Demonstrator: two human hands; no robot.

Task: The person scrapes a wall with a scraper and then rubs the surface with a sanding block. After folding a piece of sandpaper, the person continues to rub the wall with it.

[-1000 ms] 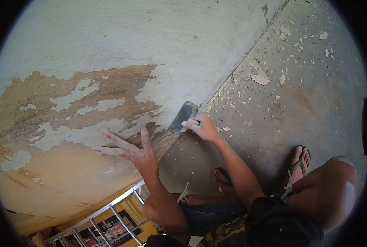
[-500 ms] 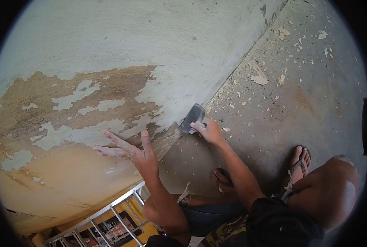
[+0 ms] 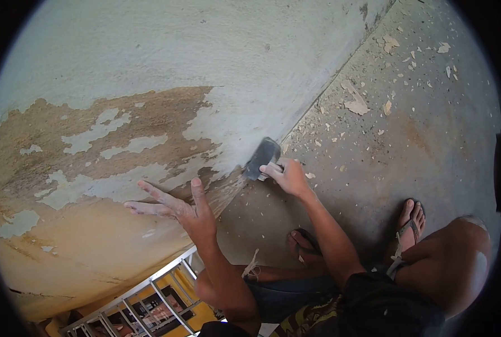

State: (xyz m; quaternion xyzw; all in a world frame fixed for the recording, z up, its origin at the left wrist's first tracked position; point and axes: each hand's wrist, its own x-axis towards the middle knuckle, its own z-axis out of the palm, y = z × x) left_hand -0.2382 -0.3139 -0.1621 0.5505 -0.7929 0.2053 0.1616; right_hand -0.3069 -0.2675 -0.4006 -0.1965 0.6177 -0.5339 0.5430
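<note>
My right hand (image 3: 288, 177) is closed around a dark grey, flat rectangular scraper (image 3: 264, 155), with the thumb pressed on its face. The scraper's far edge lies against the foot of the wall (image 3: 149, 62), where wall and floor meet. Fingers spread and dusted white, my left hand (image 3: 178, 209) is held against or just off the wall; contact is hard to tell. Near it the wall has a large brown patch (image 3: 144, 112) of bare plaster with islands of pale paint, and yellowish paint (image 3: 110, 241) below.
Paint flakes (image 3: 356, 104) litter the grey concrete floor (image 3: 363, 174) along the wall. At the bottom left a metal ladder (image 3: 149, 286) lies close to my left arm. My sandalled feet (image 3: 410, 224) and bent knees are at the lower right.
The scraper and my right hand have shifted very slightly up along the wall's base. My left hand has moved a little left. The view has shifted slightly.
</note>
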